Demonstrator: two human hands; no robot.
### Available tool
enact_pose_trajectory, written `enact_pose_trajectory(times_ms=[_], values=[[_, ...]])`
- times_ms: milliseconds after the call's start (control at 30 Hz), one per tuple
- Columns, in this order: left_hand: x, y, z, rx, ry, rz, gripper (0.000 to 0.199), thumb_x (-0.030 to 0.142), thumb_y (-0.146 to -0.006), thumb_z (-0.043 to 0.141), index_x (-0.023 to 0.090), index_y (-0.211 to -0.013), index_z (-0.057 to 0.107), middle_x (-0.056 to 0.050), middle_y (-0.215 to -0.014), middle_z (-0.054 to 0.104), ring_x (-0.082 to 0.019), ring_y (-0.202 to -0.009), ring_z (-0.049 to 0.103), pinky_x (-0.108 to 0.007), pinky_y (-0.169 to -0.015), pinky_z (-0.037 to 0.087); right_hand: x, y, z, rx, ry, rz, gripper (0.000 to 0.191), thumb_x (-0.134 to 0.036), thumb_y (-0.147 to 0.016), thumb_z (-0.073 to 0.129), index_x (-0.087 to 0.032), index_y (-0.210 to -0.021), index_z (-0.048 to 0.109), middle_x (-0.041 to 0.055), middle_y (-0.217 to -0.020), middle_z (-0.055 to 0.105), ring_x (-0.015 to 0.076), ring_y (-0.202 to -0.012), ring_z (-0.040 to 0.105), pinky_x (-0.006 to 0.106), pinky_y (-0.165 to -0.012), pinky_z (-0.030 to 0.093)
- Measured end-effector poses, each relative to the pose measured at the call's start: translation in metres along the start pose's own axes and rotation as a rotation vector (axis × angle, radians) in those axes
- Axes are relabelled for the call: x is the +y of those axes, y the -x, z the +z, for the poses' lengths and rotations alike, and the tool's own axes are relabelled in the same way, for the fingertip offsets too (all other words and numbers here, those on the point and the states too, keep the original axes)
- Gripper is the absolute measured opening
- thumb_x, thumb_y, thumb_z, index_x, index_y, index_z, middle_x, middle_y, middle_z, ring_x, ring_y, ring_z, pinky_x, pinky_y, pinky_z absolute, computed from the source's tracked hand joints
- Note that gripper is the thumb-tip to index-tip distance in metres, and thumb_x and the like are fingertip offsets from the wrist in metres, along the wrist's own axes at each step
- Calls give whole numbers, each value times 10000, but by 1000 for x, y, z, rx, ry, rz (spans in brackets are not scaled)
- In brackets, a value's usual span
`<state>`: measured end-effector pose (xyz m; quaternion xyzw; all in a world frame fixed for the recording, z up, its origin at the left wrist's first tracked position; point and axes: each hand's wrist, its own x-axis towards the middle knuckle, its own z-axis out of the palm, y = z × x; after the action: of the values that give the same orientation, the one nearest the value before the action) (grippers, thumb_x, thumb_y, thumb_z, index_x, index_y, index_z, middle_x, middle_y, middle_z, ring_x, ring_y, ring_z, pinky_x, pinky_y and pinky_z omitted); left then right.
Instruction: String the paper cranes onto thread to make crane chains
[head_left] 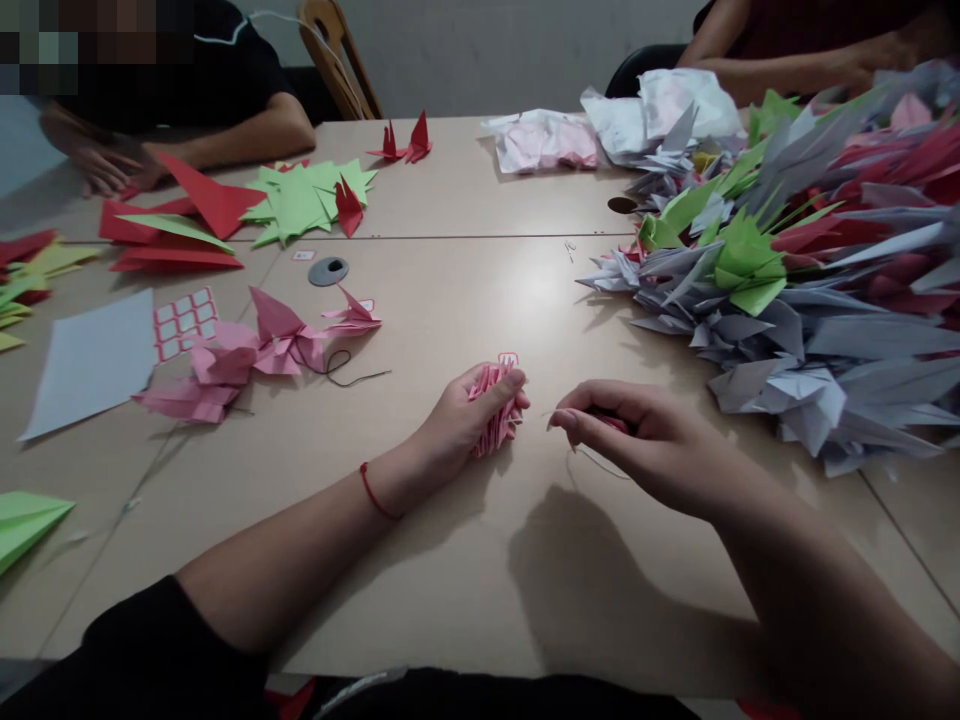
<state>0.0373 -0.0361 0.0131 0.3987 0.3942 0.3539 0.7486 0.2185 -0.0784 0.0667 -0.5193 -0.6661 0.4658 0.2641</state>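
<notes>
Head view, counted. Left hand (457,430), one: fingers (499,385) curled closed around one bundle of pink folded paper (495,425), above the bench (457,190). Right hand (637,440), one: fingers (577,410) pinched narrow on one dark thread (600,463), just beside the bundle. Red paper cranes (405,140), two, far side. Heap of paper cranes (787,290), one, right.

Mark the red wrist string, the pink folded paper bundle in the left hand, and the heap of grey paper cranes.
Red wrist string (373,492): head view, on the band across the wrist.
Pink folded paper bundle (496,435): head view, on its lower folds below the fingers.
Heap of grey paper cranes (780,340): head view, on a grey crane's wing.
</notes>
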Motion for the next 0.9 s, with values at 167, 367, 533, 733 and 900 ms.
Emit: enact_pose_trajectory(times_ms=[167, 367, 533, 733, 900], values=[[2, 0, 2, -7, 91, -37, 382, 503, -755, 653, 151, -867, 554, 20, -679, 543, -51, -509, 493, -176, -472, 411, 0, 4, -5, -66, -42, 26, 216, -368, -878, 530, -179, -821, 616, -41, -594, 419, 72, -512, 370, 196, -431, 288], [8, 0, -3, -79, 120, -13, 345, 352, -658, 777, 174, -844, 547, 60, -628, 457, -43, -506, 429, -158, -445, 359, 16, -4, -11, -344, -353, 312, 449, -307, -749, 696, -205, -1128, 478, -9, -815, 537, 68, -565, 481, 178, -428, 382], [10, 1, -10, -102, -231, 175, 309, 218, -597, 810, 160, -785, 571, 53, -625, 479, -44, -519, 427, -175, -477, 338, 29, -12, -9, -324, -687, 381, 507, -174, -669, 744, -188, -1109, 492, 65, -1061, 567, 123, -849, 594, 230, -646, 516], [-3, 9, 3, -437, -551, 424, 213, 186, -697, 681, 163, -902, 631, -64, -895, 641, -149, -781, 600, -276, -710, 464, 23, -12, 6, -397, -695, 364, 703, -137, -685, 739, -209, -1291, 390, 46, -999, 621, 97, -703, 621, 196, -561, 512], [-8, 13, 5, -199, -502, 412, 98, 167, -722, 637, 173, -790, 567, 14, -690, 556, -89, -592, 494, -227, -575, 400, 23, -13, 0, -315, -857, 373, 606, -474, -777, 656, -194, -1260, 421, 114, -1111, 600, 196, -868, 652, 301, -605, 571]])
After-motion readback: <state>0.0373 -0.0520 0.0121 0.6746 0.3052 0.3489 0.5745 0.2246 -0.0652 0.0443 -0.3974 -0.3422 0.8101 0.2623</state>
